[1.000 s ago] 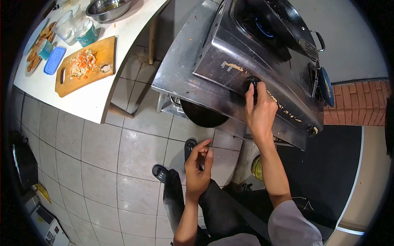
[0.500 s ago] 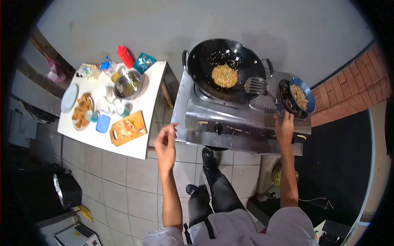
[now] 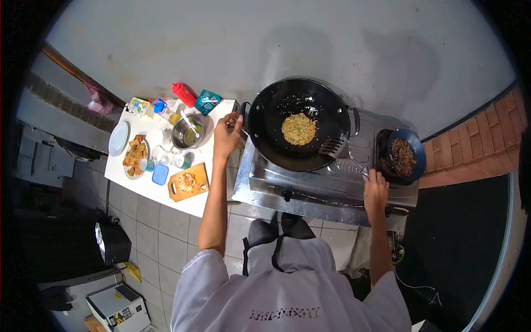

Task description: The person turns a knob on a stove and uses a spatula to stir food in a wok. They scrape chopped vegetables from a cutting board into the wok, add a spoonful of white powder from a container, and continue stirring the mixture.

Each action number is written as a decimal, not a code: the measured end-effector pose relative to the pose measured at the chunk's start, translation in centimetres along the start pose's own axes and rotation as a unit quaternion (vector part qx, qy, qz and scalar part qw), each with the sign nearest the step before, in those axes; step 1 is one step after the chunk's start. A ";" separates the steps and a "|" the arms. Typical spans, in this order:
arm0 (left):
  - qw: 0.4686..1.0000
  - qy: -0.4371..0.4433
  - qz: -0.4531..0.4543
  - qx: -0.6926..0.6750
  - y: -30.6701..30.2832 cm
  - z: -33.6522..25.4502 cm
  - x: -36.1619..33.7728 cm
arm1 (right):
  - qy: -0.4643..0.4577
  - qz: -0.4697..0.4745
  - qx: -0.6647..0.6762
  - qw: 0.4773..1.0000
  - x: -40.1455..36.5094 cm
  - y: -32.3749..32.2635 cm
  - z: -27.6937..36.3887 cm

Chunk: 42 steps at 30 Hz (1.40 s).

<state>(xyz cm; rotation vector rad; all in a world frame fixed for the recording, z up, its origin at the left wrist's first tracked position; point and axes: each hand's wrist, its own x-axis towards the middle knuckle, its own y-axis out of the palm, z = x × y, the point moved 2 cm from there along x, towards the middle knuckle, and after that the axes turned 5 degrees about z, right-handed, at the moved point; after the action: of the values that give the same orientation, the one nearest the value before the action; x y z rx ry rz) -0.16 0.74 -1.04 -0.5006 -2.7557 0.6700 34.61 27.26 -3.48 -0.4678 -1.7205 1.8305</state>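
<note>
A large black wok (image 3: 276,146) stands on the steel gas stove, with chopped, golden fried food (image 3: 299,129) gathered in its middle. My left hand (image 3: 225,138) is closed at the wok's left handle. My right hand (image 3: 376,193) is closed around the handle end of a slotted spatula (image 3: 333,147). The spatula's head rests over the wok's lower right rim. Right of that hand, a small blue pan (image 3: 419,157) with brown strips of food sits on the second burner.
At left is a white table (image 3: 191,206) bearing a steel bowl (image 3: 178,137), a cutting board (image 3: 197,190) with chopped food, a plate of fried pieces (image 3: 134,157), and a red squeeze bottle (image 3: 184,94). A brick ledge (image 3: 470,149) borders the stove's right side.
My left hand has moved up from in front of the stove to the wok's left handle. My right hand has come from beside the small pan and taken hold of the spatula.
</note>
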 end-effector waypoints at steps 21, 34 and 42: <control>0.998 -0.013 0.054 0.006 -0.8 -1.5 1.8 | -0.135 0.073 0.324 0.934 4.0 -5.9 11.6; 0.998 -0.010 0.067 0.013 -1.4 -2.8 1.8 | -0.107 0.064 0.329 0.936 8.0 -4.8 13.4; 0.998 -0.004 0.057 0.022 -1.3 -2.7 1.5 | -0.148 0.036 0.299 0.942 9.9 -4.3 15.2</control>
<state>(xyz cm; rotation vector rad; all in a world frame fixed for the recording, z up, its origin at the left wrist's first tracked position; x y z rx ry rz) -1.04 1.27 2.20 -0.6512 -2.7298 0.7591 18.44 21.52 3.73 0.0000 -1.2220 2.4406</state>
